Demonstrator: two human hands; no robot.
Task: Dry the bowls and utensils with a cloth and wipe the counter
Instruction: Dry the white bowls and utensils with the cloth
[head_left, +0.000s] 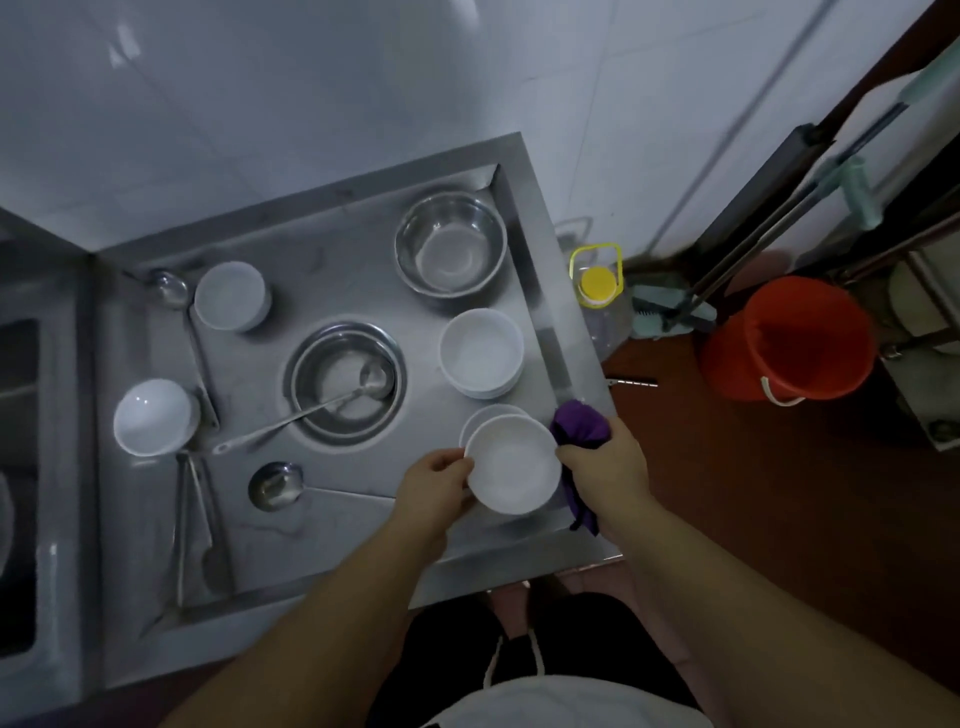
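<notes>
Over the front right corner of the steel counter (332, 525), my left hand (434, 486) grips the left rim of a white bowl (511, 465). My right hand (605, 465) holds a purple cloth (579, 426) against the bowl's right rim. Just behind it another white bowl (485, 415) peeks out. More white bowls stand at the right (480, 351), back left (228, 296) and left (153, 415). Two steel bowls sit at the back right (449, 244) and centre (345, 379), the centre one holding a ladle (311, 408).
Ladles lie at the back left (171, 288) and front (275, 483), with long utensils (195, 525) at the front left. Right of the counter stand a yellow-capped jug (597, 291), an orange bucket (789, 338) and mop handles (769, 234). A sink edge (21, 364) shows far left.
</notes>
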